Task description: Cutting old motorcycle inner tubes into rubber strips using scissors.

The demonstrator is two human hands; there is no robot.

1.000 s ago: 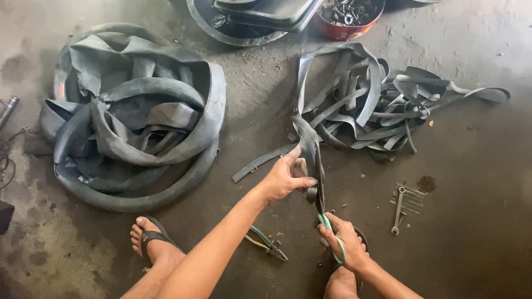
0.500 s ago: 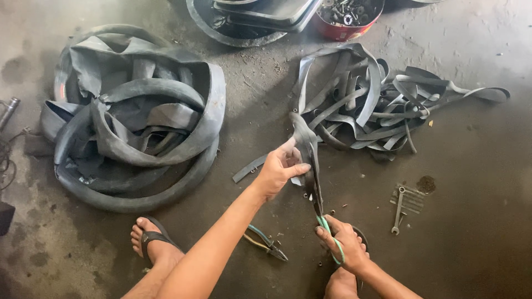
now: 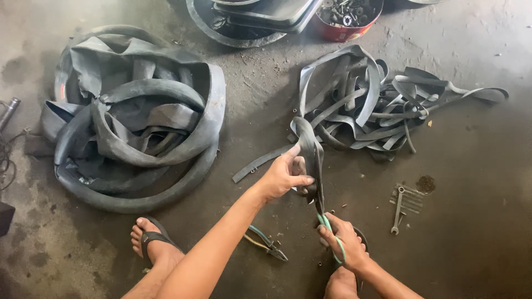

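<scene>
My left hand (image 3: 284,176) pinches a strip of black rubber inner tube (image 3: 309,145) and holds it up taut. Below it my right hand (image 3: 344,242) grips green-handled scissors (image 3: 328,226), whose blades point up into the strip's lower end. The strip runs back to a heap of cut rubber strips (image 3: 377,105) on the concrete floor beyond my hands. A loose narrow strip (image 3: 257,165) lies to the left of my left hand.
A big pile of whole inner tubes (image 3: 133,122) lies at left. Pliers (image 3: 267,243) rest between my forearms, and spanners (image 3: 400,206) lie at right. My sandalled foot (image 3: 151,243) is at lower left. A red bowl of bolts (image 3: 349,16) and a dark tray (image 3: 255,16) stand at the top.
My left hand has shifted slightly down and left along the strip, regripping it. My right hand with the scissors stays almost in place.
</scene>
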